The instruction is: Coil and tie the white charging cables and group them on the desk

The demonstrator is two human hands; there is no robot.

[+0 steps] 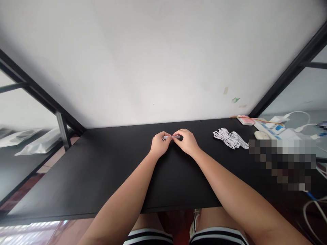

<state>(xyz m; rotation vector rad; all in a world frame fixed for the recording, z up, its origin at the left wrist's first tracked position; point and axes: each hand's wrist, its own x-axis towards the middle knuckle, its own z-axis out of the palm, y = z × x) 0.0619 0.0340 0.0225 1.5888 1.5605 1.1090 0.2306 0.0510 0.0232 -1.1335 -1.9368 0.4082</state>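
Near the back middle of the black table, my left hand is closed on a small coiled white cable, with thumb and finger pinched together. My right hand pinches the same white cable from the other side, and its fingertips almost meet those of my left hand. A dark tip shows by the right fingers, too small to make out. To the right of my hands lies a bundle of white cables, tied round its middle with a dark tie.
The black table meets a white wall. At the right stand a power strip with white plugs, a pink and white packet, a white rounded object and a blurred-out area. Black metal frames rise on both sides; plastic bags lie beyond the left one.
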